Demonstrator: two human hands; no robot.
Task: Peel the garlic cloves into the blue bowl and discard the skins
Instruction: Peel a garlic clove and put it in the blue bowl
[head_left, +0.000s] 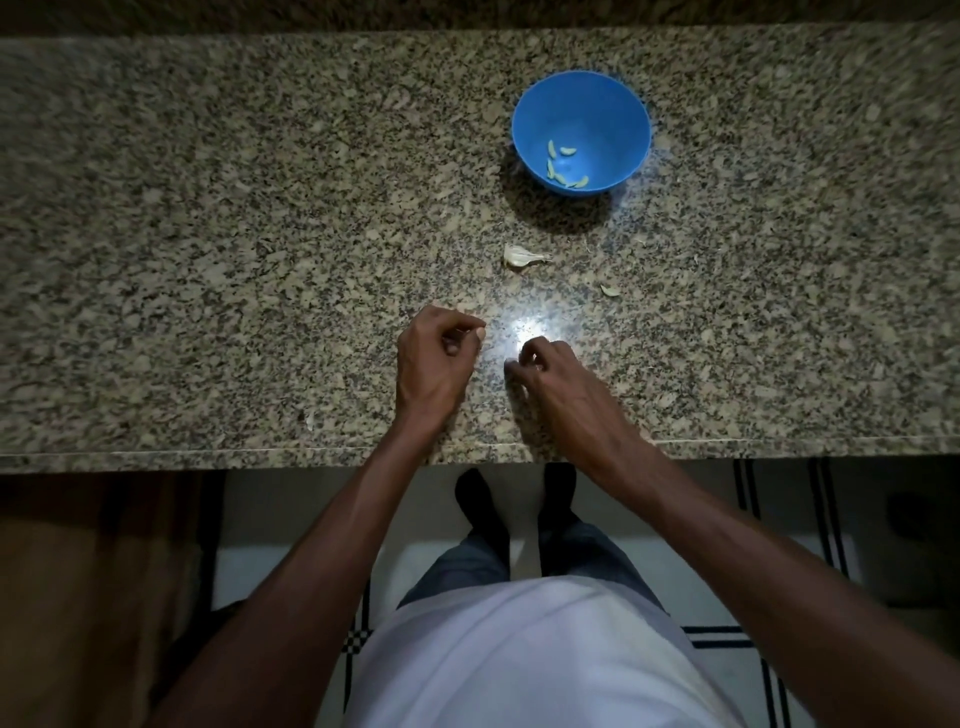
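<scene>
In blue bowl (621, 111): peeled cloves (562, 166); no writing.

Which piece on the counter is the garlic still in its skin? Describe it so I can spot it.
Start at the blue bowl on the granite counter. Just nearer the person lies the unpeeled garlic piece, white and papery with a thin tail pointing right. It is far larger than the small skin scrap to its right, and paler than the peeled cloves in the bowl.

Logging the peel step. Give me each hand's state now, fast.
Left hand: fingers curled, pinching something small and pale; what it is cannot be told.
Right hand: fingers curled down at the counter; any hold cannot be told.
</scene>
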